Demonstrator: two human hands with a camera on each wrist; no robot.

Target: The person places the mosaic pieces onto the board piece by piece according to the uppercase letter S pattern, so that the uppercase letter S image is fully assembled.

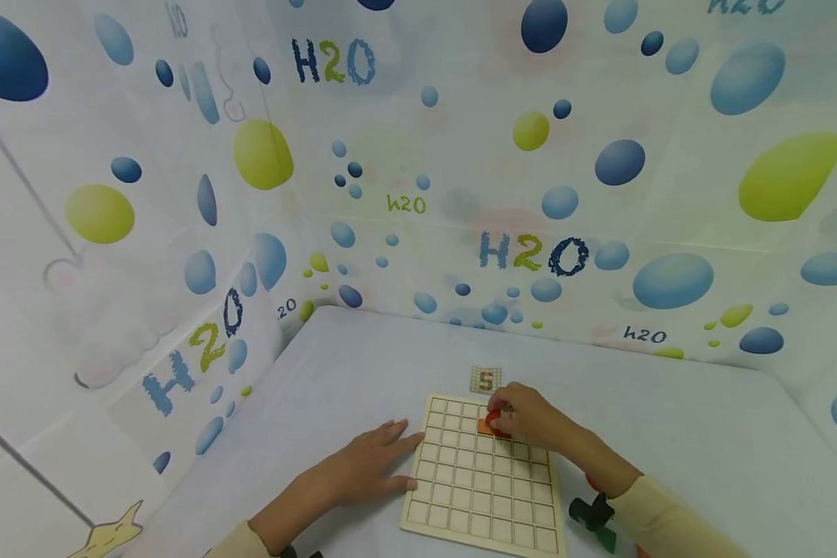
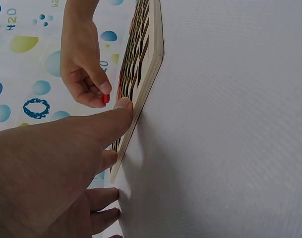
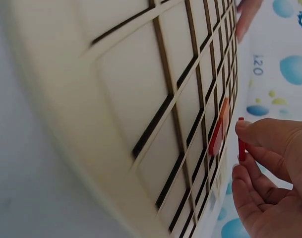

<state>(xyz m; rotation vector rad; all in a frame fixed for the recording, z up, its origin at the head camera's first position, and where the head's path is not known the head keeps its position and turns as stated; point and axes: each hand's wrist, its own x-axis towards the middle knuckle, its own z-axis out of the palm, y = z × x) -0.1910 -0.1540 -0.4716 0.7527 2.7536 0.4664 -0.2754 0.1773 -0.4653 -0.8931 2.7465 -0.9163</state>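
A pale wooden grid board (image 1: 463,477) lies on the white cloth. Its left edge is touched by the thumb and fingers of my left hand (image 1: 366,465), which are spread and fairly straight. Over the far part of the board, my right hand (image 1: 530,415) pinches a small red tile (image 3: 241,139) between thumb and fingers. In the right wrist view that tile stands on edge, apart from the grid. An orange tile (image 1: 484,426) and another red tile (image 3: 216,139) sit side by side in the grid, partly hidden by the right hand in the head view.
Beyond the board's far edge lies a small square card (image 1: 486,380) with a reddish S-like pattern on a grid. Near the right sleeve are a black object (image 1: 591,511), a green piece (image 1: 607,540) and a partly hidden red piece (image 1: 594,482). Printed sheeting (image 1: 460,155) rises behind the table.
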